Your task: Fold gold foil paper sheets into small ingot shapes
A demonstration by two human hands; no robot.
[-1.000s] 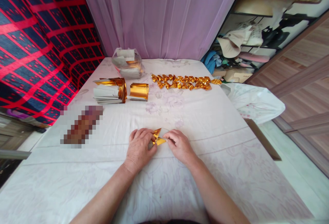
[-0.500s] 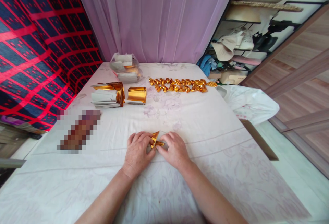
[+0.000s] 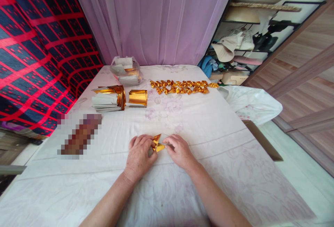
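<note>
A partly folded sheet of gold foil paper (image 3: 158, 147) lies on the cloth-covered table, with pointed gold flaps and a pale underside. My left hand (image 3: 140, 152) is closed on its left side, fingers over the top and thumb at the near edge. At the right edge my right hand (image 3: 179, 152) pinches the paper between thumb and forefinger. Part of the sheet is hidden under the fingers. Beyond the hands, folded gold foil pieces (image 3: 188, 87) lie in two rows. To their left stand a small stack of gold foil sheets (image 3: 138, 97) and a larger, fanned stack (image 3: 105, 101).
A clear plastic bag (image 3: 127, 72) of more sheets sits at the table's far left. A blurred-out item (image 3: 80, 135) lies on the left. Beyond the right edge are a white plastic bag (image 3: 255, 103) and a shelf with shoes and a cap (image 3: 224, 48).
My right thumb has drawn back to the right, off the gold flap, and more of the gold between the hands shows. My left hand has stayed in place.
</note>
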